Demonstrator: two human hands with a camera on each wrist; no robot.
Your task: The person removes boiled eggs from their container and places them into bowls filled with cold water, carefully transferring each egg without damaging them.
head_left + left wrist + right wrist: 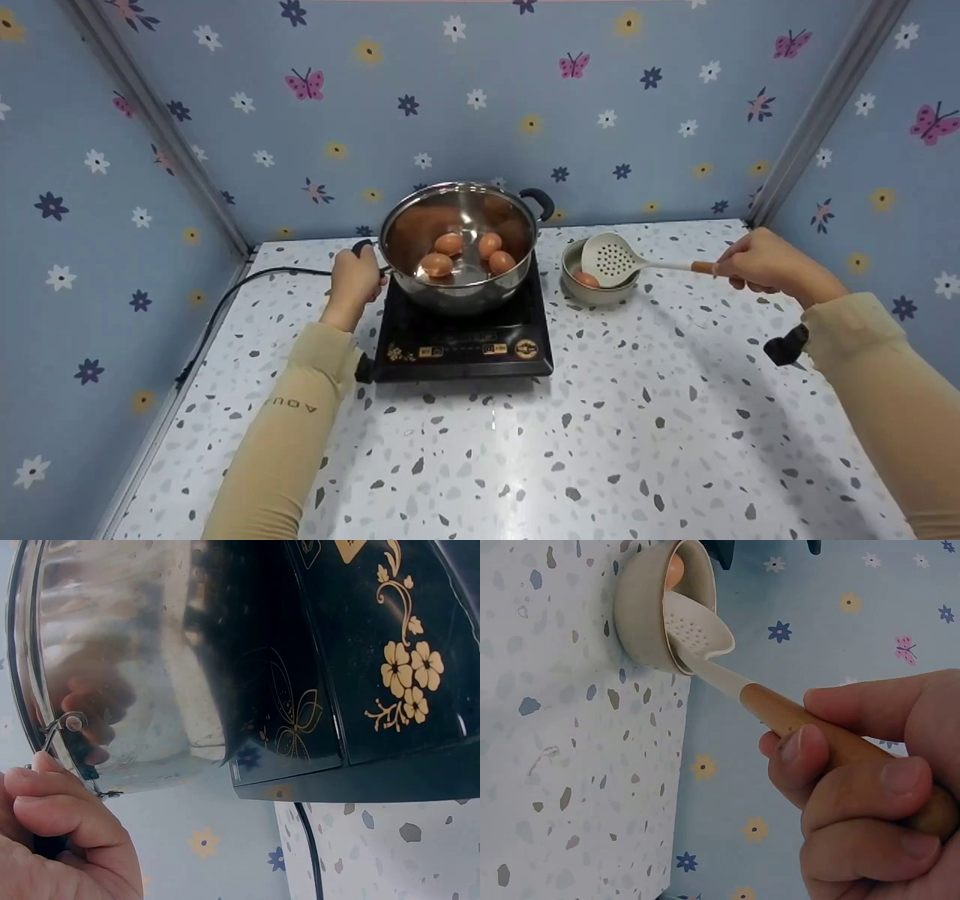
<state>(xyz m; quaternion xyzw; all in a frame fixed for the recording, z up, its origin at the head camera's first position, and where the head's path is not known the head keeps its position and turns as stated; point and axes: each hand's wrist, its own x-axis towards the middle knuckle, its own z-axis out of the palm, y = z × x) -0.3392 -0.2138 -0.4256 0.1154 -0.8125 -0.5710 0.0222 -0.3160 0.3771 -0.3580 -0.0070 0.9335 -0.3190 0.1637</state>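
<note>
A steel pot stands on a black induction cooktop, with several brown eggs lying inside it. My left hand grips the pot's left black handle; in the left wrist view the curled fingers sit beside the pot wall. My right hand holds a skimmer by its wooden handle. The skimmer's pale perforated head dips into a small cream bowl right of the cooktop. One brown egg shows in that bowl, next to the skimmer head.
A black cord runs from behind the cooktop along the left edge of the speckled table. Flower-patterned panels enclose the back and both sides. The pot's right handle points toward the back right.
</note>
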